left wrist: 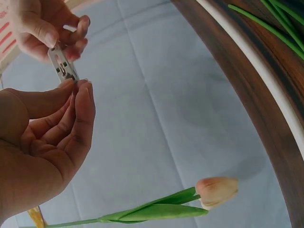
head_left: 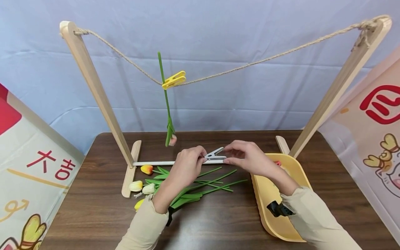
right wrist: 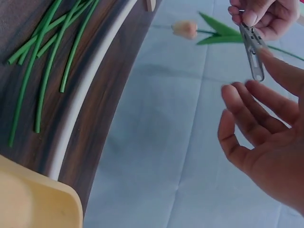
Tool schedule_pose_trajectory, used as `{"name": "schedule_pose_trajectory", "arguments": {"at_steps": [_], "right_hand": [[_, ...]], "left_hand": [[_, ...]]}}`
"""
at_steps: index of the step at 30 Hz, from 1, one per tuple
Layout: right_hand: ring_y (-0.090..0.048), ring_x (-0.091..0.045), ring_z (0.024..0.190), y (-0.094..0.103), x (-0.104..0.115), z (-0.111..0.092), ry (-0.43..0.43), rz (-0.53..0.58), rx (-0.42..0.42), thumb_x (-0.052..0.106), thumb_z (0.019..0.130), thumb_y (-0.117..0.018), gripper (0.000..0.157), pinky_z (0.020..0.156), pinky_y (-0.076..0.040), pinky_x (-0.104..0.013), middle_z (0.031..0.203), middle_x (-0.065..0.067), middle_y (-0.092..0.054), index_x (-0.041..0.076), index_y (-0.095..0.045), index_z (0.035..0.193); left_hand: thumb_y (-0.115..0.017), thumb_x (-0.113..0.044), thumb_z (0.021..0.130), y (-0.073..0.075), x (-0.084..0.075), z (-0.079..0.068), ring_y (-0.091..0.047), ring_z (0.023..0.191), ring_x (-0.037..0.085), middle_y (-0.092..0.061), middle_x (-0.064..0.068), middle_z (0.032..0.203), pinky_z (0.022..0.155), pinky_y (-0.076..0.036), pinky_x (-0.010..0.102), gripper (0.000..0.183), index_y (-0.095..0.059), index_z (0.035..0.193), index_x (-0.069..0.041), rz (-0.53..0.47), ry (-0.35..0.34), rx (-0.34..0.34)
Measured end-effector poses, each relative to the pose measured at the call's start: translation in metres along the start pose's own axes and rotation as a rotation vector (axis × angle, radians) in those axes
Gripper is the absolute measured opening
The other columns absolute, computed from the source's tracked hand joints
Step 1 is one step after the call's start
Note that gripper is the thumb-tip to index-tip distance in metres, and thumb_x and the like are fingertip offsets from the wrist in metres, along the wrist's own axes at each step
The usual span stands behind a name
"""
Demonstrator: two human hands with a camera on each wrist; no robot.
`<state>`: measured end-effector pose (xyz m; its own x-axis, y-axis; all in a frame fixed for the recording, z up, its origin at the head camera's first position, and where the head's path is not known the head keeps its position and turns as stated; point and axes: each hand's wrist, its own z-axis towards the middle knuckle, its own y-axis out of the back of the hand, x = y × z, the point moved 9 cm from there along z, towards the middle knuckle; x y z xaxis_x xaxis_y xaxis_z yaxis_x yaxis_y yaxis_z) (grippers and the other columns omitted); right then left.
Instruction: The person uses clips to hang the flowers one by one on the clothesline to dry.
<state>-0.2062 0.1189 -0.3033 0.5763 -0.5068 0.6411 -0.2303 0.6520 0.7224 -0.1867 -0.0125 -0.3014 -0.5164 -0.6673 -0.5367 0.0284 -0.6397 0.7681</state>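
A pale grey clothespin (head_left: 214, 153) is between my two hands, above the white crossbar in the head view. My left hand (head_left: 188, 163) pinches one end of it between thumb and fingertips. At the spread handle ends, the thumb and fingers of my right hand (head_left: 250, 158) hold it from either side; its other fingers are loosely bent in the right wrist view. Behind them, a yellow clothespin (head_left: 175, 80) clips a peach tulip (left wrist: 217, 192) by its stem to the rope (head_left: 243, 67), flower downward. Beneath my left hand lie several tulips (head_left: 136, 186).
Wooden posts (head_left: 97, 93) hold the rope on each side, joined low down by a white crossbar (head_left: 156, 163). A yellow basin (head_left: 260, 215) with something red inside stands under my right forearm. Green stems (head_left: 215, 184) spread across the brown table (head_left: 218, 222).
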Motion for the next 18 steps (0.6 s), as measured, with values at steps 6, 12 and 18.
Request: {"name": "schedule_pose_trajectory", "arguments": {"at_steps": [6,12,18], "right_hand": [[-0.057,-0.012,0.072,0.001,-0.001,-0.001,-0.006,0.11,-0.027,0.005,0.076,-0.073,0.031,0.063,-0.048,-0.026,0.089,-0.007,-0.062,0.0,-0.063,0.104],[-0.057,-0.012,0.073,0.0,-0.003,-0.004,-0.002,0.165,-0.043,0.005,0.077,-0.072,0.026,0.064,-0.047,-0.025,0.087,-0.01,-0.061,-0.001,-0.064,0.101],[-0.056,-0.012,0.07,0.005,-0.013,-0.006,-0.077,0.107,-0.061,0.003,0.074,-0.074,0.023,0.062,-0.047,-0.025,0.081,-0.004,-0.06,-0.004,-0.066,0.095]], "left_hand": [[-0.063,-0.002,0.084,0.002,0.0,0.0,-0.055,0.059,0.01,-0.062,0.001,0.075,0.057,-0.044,0.027,0.004,-0.062,0.082,-0.005,-0.009,0.011,-0.006],[-0.063,-0.002,0.084,-0.001,0.001,-0.002,-0.056,0.06,0.011,-0.063,0.001,0.075,0.06,-0.045,0.029,0.003,-0.062,0.082,-0.004,-0.019,0.017,-0.01],[-0.064,-0.005,0.084,-0.023,0.01,-0.003,-0.06,0.067,0.015,-0.064,0.004,0.079,0.061,-0.047,0.029,0.002,-0.065,0.086,-0.003,-0.013,0.085,0.066]]}}
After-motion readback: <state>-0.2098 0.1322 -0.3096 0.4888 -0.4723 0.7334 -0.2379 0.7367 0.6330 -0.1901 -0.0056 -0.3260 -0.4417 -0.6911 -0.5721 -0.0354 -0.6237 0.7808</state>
